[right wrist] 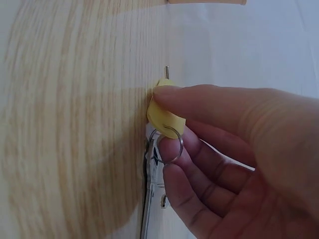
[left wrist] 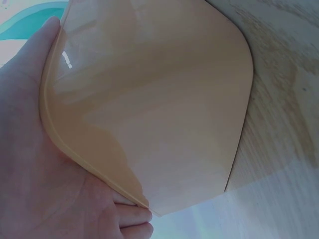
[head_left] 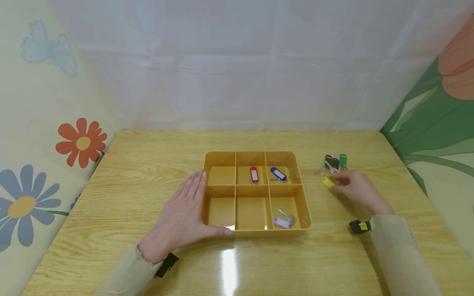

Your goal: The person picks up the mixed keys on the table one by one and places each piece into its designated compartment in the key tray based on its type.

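Observation:
A yellow-orange divided tray (head_left: 259,233) sits mid-table. My left hand (head_left: 181,218) rests against its near-left corner, fingers straight along the left side and thumb along the front rim; the left wrist view shows the palm against the tray's outer wall (left wrist: 164,99). Right of the tray, my right hand (head_left: 357,189) pinches a yellow key tag (right wrist: 164,117) between thumb and fingers, its metal ring (right wrist: 180,149) hanging by the fingertips. Just beyond that hand lie black-headed keys (head_left: 329,161) and a green key tag (head_left: 343,159), partly hidden by it.
Inside the tray, a red key tag (head_left: 254,174) lies in the back middle compartment, a blue key tag (head_left: 278,174) in the back right, and a lilac key tag (head_left: 282,222) with a key in the front right. A white backdrop (head_left: 237,90) stands behind the table.

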`<control>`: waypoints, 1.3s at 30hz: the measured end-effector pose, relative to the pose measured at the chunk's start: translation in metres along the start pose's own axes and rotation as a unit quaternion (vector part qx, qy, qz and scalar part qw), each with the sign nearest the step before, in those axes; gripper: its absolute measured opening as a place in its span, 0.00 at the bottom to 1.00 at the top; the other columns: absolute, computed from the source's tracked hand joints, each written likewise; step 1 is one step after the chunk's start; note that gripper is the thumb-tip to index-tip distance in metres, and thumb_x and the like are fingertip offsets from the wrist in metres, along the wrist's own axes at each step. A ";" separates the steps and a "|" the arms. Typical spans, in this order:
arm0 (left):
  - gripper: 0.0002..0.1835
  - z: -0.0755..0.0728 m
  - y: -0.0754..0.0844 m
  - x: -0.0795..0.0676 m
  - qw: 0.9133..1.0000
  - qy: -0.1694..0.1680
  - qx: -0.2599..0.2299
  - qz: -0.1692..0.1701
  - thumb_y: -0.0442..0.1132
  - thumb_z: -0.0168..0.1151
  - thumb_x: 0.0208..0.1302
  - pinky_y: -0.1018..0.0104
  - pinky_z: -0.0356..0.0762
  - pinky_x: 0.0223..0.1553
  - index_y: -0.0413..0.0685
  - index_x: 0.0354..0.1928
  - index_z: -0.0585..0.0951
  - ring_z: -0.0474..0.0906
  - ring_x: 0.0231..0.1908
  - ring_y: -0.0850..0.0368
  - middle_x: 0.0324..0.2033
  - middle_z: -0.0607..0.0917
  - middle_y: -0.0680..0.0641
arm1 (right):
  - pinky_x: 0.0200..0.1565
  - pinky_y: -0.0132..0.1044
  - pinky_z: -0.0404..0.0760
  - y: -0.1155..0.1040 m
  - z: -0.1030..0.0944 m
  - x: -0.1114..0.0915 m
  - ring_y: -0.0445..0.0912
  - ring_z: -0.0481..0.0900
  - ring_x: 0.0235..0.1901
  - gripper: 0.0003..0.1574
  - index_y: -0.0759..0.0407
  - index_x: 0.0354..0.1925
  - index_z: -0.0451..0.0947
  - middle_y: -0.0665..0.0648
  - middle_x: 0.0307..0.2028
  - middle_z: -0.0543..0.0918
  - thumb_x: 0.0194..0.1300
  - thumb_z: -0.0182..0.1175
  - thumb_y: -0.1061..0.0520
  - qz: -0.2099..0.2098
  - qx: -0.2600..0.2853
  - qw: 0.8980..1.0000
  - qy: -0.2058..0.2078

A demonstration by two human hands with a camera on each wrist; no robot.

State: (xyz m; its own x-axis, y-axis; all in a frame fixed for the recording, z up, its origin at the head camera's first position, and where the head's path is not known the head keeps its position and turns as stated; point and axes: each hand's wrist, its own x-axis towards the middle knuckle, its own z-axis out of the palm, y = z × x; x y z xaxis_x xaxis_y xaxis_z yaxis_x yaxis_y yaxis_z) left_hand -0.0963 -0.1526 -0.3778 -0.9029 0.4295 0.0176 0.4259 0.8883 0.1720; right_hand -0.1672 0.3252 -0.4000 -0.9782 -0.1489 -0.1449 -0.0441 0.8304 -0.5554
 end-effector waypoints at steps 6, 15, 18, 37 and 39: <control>0.80 0.000 0.000 0.000 1.000 -0.001 -0.003 -0.001 0.93 0.43 0.41 0.51 0.41 0.76 0.39 0.79 0.34 0.31 0.78 0.47 0.79 0.37 0.38 | 0.49 0.55 0.83 0.000 0.000 -0.001 0.58 0.82 0.46 0.21 0.68 0.55 0.83 0.66 0.47 0.85 0.68 0.68 0.58 0.006 -0.002 1.000 0.004; 0.80 -0.001 0.000 0.000 1.000 -0.001 -0.002 0.001 0.93 0.43 0.41 0.51 0.41 0.76 0.38 0.79 0.35 0.32 0.78 0.46 0.79 0.37 0.38 | 0.48 0.55 0.84 0.002 -0.003 -0.002 0.61 0.82 0.49 0.20 0.68 0.56 0.81 0.69 0.50 0.84 0.71 0.65 0.58 -0.006 0.011 1.000 0.024; 0.79 -0.001 0.000 0.001 1.000 -0.002 0.001 0.002 0.93 0.42 0.41 0.51 0.40 0.76 0.39 0.79 0.33 0.31 0.78 0.46 0.79 0.36 0.39 | 0.47 0.55 0.85 0.002 -0.004 -0.003 0.61 0.82 0.48 0.20 0.68 0.57 0.81 0.69 0.49 0.84 0.72 0.64 0.58 -0.012 0.016 0.999 0.029; 0.80 -0.001 0.000 0.000 1.000 -0.001 0.001 0.002 0.93 0.42 0.41 0.51 0.40 0.77 0.38 0.79 0.35 0.32 0.78 0.46 0.79 0.36 0.38 | 0.46 0.56 0.85 -0.006 -0.008 -0.006 0.60 0.83 0.46 0.21 0.67 0.58 0.79 0.68 0.47 0.85 0.72 0.64 0.57 -0.022 0.017 0.998 0.055; 0.80 -0.001 0.000 0.000 1.000 0.000 0.000 0.001 0.93 0.42 0.41 0.51 0.41 0.76 0.37 0.79 0.36 0.32 0.78 0.46 0.79 0.37 0.38 | 0.47 0.57 0.85 -0.007 -0.008 -0.006 0.61 0.83 0.46 0.20 0.67 0.58 0.79 0.68 0.47 0.85 0.72 0.64 0.57 -0.022 0.019 0.998 0.056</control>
State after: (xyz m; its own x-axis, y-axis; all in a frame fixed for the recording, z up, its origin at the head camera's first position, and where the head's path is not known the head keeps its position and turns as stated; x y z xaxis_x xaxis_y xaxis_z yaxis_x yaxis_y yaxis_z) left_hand -0.0964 -0.1526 -0.3771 -0.9021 0.4312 0.0183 0.4277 0.8875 0.1717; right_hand -0.1624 0.3252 -0.3886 -0.9920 -0.1232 -0.0284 -0.0829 0.8035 -0.5895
